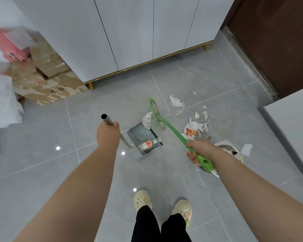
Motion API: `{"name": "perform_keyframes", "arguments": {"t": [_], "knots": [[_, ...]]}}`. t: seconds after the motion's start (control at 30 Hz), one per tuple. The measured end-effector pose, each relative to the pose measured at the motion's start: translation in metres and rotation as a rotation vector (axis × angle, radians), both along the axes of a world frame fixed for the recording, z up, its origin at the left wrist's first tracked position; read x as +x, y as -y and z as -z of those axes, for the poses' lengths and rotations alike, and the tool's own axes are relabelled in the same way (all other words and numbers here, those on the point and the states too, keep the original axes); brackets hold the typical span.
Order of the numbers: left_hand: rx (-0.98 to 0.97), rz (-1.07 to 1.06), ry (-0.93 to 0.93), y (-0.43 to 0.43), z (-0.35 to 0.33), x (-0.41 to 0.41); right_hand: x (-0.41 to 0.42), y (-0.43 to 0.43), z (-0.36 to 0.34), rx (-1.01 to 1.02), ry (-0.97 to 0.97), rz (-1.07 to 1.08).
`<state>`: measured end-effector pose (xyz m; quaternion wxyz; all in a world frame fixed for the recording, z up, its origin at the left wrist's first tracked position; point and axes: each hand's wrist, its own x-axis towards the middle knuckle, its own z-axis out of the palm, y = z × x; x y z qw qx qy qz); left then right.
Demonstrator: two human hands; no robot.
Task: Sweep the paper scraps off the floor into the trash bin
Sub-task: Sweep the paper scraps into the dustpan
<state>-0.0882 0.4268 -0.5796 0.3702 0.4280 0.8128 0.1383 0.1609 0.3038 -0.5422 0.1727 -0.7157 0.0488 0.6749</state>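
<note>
One dustpan (141,133) in left hand (108,135), one broom (171,128) in right hand (198,151), fingers (192,158) curled tight.

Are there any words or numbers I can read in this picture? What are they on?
Flattened brown cardboard box: dark printed marks, upside down, too blurred to read.
Small clear plastic bottle lying in the grey dustpan: red and white label, print too small to read.
Torn white paper scrap at the dustpan's far edge: grey print, blurred.
No text reads clearly.
</note>
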Motion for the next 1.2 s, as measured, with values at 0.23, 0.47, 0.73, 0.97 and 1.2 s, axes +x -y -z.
{"name": "perform_keyframes", "arguments": {"t": [0.23, 0.47, 0.73, 0.97, 1.2], "knots": [[0.024, -0.054, 0.013, -0.015, 0.007, 0.009, 0.012, -0.005, 0.010, 0.073, 0.515, -0.686], [0.050, -0.034, -0.018, -0.035, 0.009, 0.023, 0.038, -0.075, 0.057, 0.018, 0.733, -1.067], [0.065, -0.019, -0.031, -0.027, 0.011, 0.021, 0.040, -0.066, 0.083, 0.087, 0.522, -0.987], [0.033, -0.029, -0.031, -0.015, 0.001, 0.022, 0.020, -0.013, 0.037, 0.114, 0.192, -0.820], [0.012, 0.021, -0.027, 0.008, -0.004, 0.021, 0.035, 0.003, -0.029, 0.197, 0.120, -0.690]]}}
